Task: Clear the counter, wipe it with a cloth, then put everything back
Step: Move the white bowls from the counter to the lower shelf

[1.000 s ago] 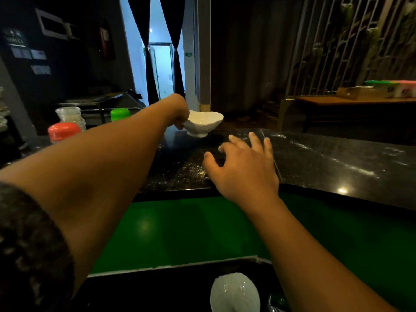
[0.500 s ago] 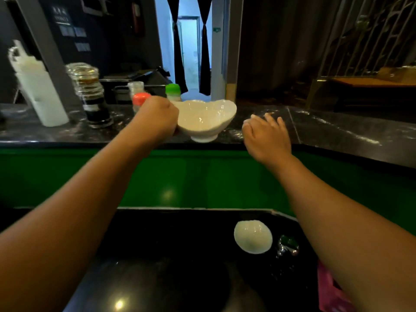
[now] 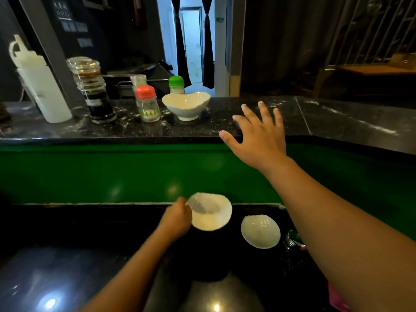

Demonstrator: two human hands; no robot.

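Note:
My left hand (image 3: 177,218) grips the rim of a white bowl (image 3: 210,211), blurred, low over the black lower counter (image 3: 67,255). A second white bowl (image 3: 260,231) lies just right of it on that counter. A third, scalloped white bowl (image 3: 185,104) stands on the dark speckled upper counter (image 3: 258,104), which shows pale dust and crumbs. My right hand (image 3: 258,134) hovers open with spread fingers over the upper counter's front edge, right of the scalloped bowl and not touching it.
On the upper counter, left of the bowl: a red-capped shaker (image 3: 147,103), a green-capped shaker (image 3: 176,84), a clear shaker (image 3: 138,81), stacked glass jars (image 3: 92,88) and a white squeeze bottle (image 3: 42,86). A green panel (image 3: 112,172) separates the two counters. Something pink (image 3: 337,298) shows at lower right.
My left hand has dropped from the upper counter down to the lower counter with a white bowl in it. A scalloped bowl now stands on the upper counter. My right hand stays open.

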